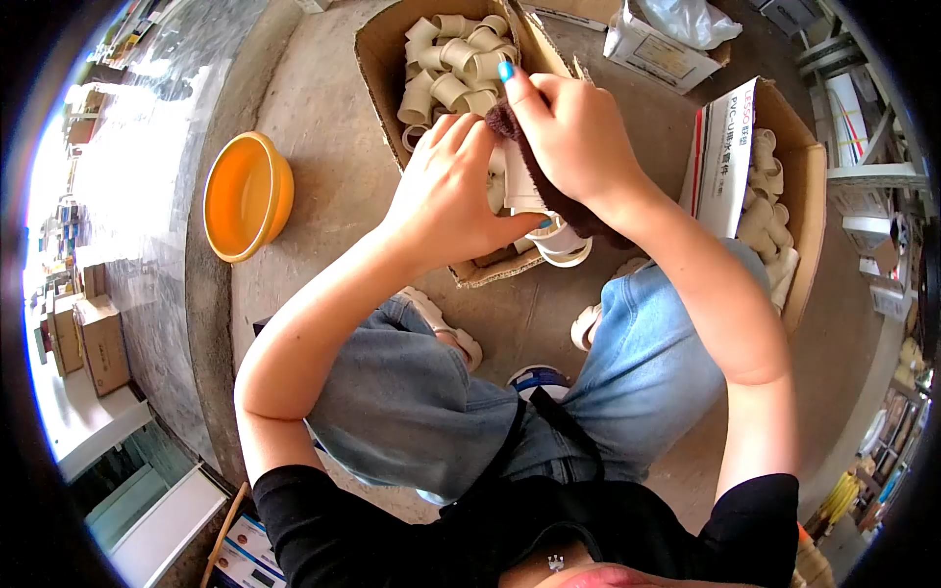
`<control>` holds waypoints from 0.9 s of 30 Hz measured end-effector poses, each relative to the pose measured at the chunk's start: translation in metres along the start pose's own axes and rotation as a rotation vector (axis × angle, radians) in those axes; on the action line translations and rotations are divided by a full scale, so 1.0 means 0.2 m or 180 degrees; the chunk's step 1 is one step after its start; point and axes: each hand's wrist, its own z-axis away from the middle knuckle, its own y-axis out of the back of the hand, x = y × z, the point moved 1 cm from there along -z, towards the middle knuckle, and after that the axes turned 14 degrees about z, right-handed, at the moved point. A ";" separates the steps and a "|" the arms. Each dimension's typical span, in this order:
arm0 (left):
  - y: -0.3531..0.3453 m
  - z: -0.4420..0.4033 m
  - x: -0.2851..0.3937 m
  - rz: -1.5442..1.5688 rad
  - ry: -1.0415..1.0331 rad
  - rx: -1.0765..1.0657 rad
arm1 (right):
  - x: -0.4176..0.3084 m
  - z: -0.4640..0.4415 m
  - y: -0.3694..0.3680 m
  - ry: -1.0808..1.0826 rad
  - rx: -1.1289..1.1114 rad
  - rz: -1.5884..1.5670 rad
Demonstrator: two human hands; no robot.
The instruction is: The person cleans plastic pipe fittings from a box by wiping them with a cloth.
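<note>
Over a cardboard box, my left hand (441,196) grips a white PVC pipe fitting (525,188), its thumb near the fitting's lower, ringed end. My right hand (585,137) is closed on a dark brown cloth (551,191) and presses it along the fitting's right side, thumb pointing up. The cloth hangs down past the fitting. Below and beyond my hands, the open cardboard box (541,49) holds many cream pipe fittings (456,59). My fingers hide the fitting's upper end.
An orange basin (263,201) stands on the floor at left. At right is another open carton (806,206) with more fittings. A white box (657,54) with a plastic bag sits at the back. Shelves (872,176) line the right edge. My knees flank a tub (537,376).
</note>
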 end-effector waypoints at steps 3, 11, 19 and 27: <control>-0.02 -0.03 -0.01 0.0277 0.0192 0.0144 | 0.00 0.00 0.00 -0.0002 0.0025 -0.0234; 0.00 -0.08 -0.01 0.0429 -0.0524 0.0772 | 0.19 0.06 -0.13 -0.0713 0.0190 -0.3469; -0.05 -0.08 -0.05 0.1500 0.0489 0.0881 | 0.16 0.03 -0.13 -0.1189 0.0072 -0.4289; -0.01 -0.05 -0.08 0.0480 0.0264 -0.0168 | 0.09 -0.04 -0.07 -0.0452 -0.0248 -0.1090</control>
